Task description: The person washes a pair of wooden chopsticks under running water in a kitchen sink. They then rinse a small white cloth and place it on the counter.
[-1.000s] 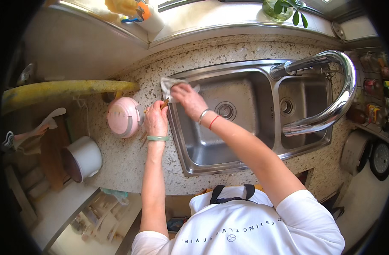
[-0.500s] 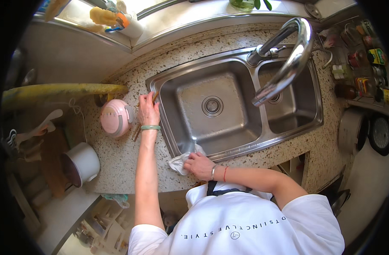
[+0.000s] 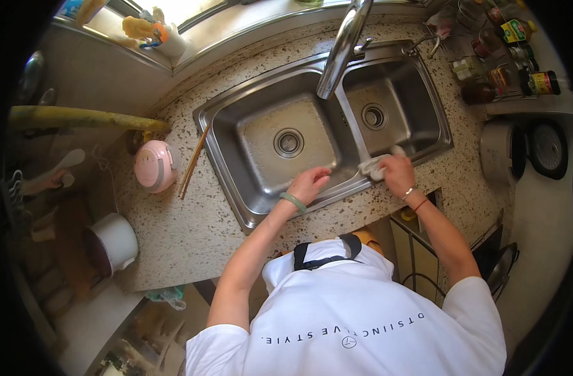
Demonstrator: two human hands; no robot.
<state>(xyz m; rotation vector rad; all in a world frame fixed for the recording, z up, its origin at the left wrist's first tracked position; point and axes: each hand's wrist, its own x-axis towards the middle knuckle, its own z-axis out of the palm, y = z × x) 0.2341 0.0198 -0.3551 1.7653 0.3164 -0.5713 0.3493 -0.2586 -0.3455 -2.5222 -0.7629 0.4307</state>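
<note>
A pale cloth [image 3: 375, 167] was gripped in the curled fingers [image 3: 393, 168] of the right hand [image 3: 399, 175], just ahead of them on the front rim of the steel sink [image 3: 259, 215]. Wiping appeared under way; next, the cloth would probably need drawing along the rim. The left hand [image 3: 309, 183] was rested inside the left basin, fingers loosely spread and empty. The cloth's far end was hidden under the fingers.

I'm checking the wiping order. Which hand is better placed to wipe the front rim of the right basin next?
Probably the right hand: it grips the cloth on that rim of the sink. The left hand rests bare at the left basin.
</note>
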